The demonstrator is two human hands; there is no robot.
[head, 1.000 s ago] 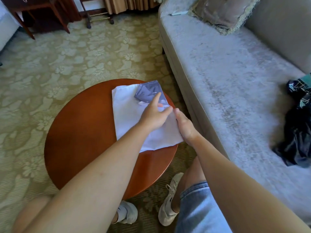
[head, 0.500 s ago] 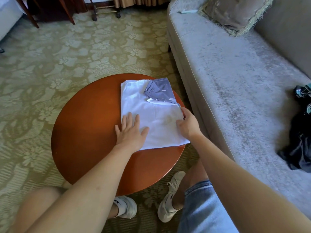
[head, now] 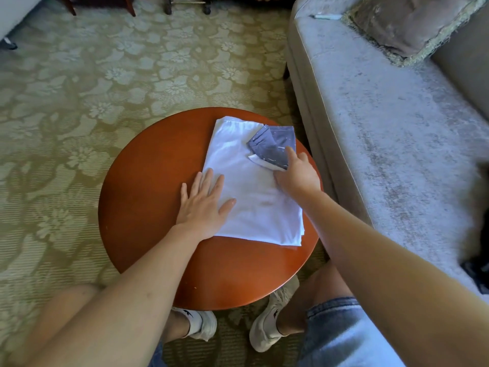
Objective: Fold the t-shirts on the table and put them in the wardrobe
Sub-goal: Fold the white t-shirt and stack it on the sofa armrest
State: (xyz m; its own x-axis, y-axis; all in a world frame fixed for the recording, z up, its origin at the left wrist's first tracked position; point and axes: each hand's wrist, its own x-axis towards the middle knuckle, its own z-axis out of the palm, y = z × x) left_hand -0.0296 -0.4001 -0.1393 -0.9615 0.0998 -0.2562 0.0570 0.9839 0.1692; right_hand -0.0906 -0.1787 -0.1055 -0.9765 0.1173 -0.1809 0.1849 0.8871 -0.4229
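So, shirt [head: 254, 192] is on the table [head: 148, 197], on the far-right part of the top. It's folded to a rough rectangle, white, w/ a grey-blue sleeve [head: 275, 144] lying on its far-right corner.

L hand [head: 203, 205] is flat, fingers straight and spread, palm on the shirt's near-left edge, little-finger side out on bare wood. It holds nothing, just pins. R hand [head: 297, 176] is at the sleeve's near edge, index laid along the grey cloth, thumb on the white beside it. Other fingers are hidden under the hand, so can't tell if it pinches the sleeve or only presses.

Step in hand, prob.: getting the sleeve to sit flat inside the outline before the next fold. To do it well:
- Press down w/ L hand so the layers below don't slide, esp. as the near-right corner shows several edges stacked and slightly stepped.
- Sleeve is creased, so sweep it flat from the middle outward, but not toward the table rim, which is just beside it.
- A white flap peeks from under the sleeve; tuck that in too, then square the edges.

Wardrobe isn't in view, so putting away looks some way off. Sofa [head: 397, 128] is just right of the table. A dark bundle [head: 480, 260] lies on it at the frame edge, too blurred to name.
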